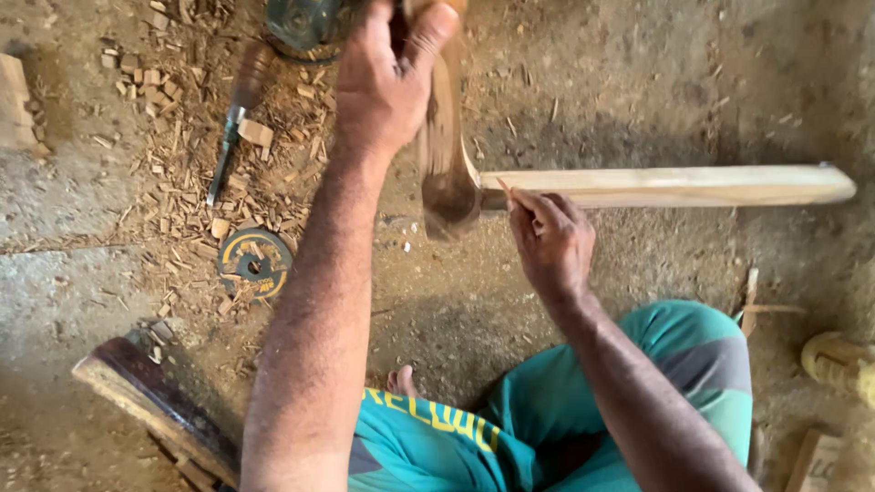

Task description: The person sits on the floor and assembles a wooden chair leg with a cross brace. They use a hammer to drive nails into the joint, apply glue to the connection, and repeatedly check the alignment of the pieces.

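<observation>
My left hand [387, 77] grips the wooden handle of a hammer [445, 155], whose blurred head hangs just left of the end of a long pale wooden piece [674, 185] lying across the dirt floor. My right hand [551, 241] rests by that end and pinches a small thin nail or peg [504, 189] against the wood. My legs in teal shorts [547, 410] are folded below.
A chisel with a wooden handle [232, 128] lies among wood chips [182, 155] at upper left. A round grinding disc [255, 261] lies near the chips. A dark plank [155, 401] sits at lower left, a yellow object [838, 364] at right.
</observation>
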